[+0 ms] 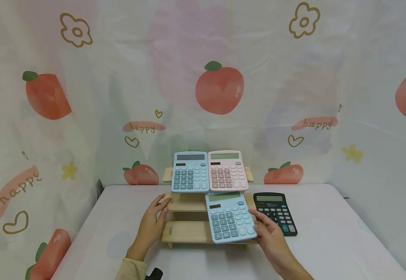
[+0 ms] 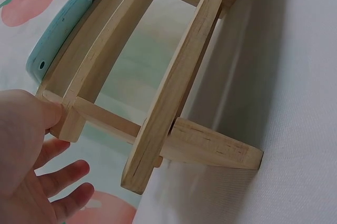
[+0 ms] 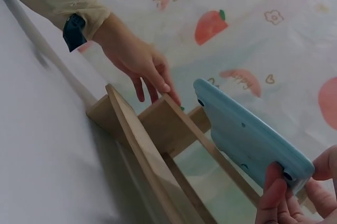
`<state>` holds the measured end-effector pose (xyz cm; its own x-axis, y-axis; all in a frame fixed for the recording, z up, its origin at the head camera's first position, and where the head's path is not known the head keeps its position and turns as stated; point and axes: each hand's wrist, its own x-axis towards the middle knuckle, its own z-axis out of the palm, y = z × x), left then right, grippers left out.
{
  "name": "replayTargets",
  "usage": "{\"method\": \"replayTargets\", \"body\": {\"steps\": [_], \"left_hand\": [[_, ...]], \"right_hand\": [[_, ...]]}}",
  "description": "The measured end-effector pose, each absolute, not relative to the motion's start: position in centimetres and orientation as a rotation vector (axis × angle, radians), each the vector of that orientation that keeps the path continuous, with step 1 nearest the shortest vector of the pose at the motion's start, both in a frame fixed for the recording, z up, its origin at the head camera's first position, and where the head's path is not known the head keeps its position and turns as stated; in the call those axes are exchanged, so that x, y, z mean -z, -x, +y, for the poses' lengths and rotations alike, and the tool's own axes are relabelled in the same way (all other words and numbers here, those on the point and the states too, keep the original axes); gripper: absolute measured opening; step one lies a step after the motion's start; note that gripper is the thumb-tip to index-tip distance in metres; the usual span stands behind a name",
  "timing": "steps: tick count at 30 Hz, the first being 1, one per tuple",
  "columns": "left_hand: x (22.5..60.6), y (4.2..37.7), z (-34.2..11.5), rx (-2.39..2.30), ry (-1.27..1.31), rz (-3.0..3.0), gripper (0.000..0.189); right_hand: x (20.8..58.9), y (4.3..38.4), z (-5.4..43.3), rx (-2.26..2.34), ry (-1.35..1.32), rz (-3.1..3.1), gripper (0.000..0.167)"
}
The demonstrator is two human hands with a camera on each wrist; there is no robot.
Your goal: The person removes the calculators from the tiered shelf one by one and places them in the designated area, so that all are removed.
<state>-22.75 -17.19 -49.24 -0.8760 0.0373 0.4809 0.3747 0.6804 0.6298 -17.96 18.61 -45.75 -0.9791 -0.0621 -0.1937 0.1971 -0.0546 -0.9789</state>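
My right hand [image 1: 272,243] pinches a light blue calculator [image 1: 225,216] by its lower right corner. That calculator is tilted in front of the right part of a stepped wooden rack [image 1: 185,232]; the right wrist view shows the underside of the calculator [image 3: 250,134], with fingers beneath it. With thumb and forefinger, my left hand [image 2: 26,155] grips the left end of the rack's middle shelf, its other fingers spread apart. On the top shelf another blue calculator [image 1: 190,172] and a pink calculator [image 1: 227,171] lean side by side.
A black calculator [image 1: 276,212] lies on the white table [image 1: 328,233], just right of the rack and behind my right hand. A patterned cloth backdrop [image 1: 251,50] rises behind the table and along its sides.
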Motion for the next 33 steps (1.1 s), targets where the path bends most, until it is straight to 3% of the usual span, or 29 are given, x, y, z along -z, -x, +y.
{"method": "replayTargets", "body": {"steps": [13,18,24,33], "left_hand": [[49.0,22.6,-17.2,1.041,0.321,-2.459,0.033],[49.0,22.5,-17.2,1.042,0.322,-2.454,0.033],[49.1,22.5,-17.1,1.042,0.323,-2.451,0.033],[49.0,22.4,-17.1,1.037,0.310,-2.463,0.033]], "right_hand": [[44.9,18.7,22.0,2.191,-0.037,1.969,0.056],[44.9,19.0,23.4,2.154,0.142,1.954,0.060],[45.4,19.4,26.0,2.155,0.448,1.828,0.043],[45.3,19.9,28.0,2.191,0.408,1.835,0.035]]}}
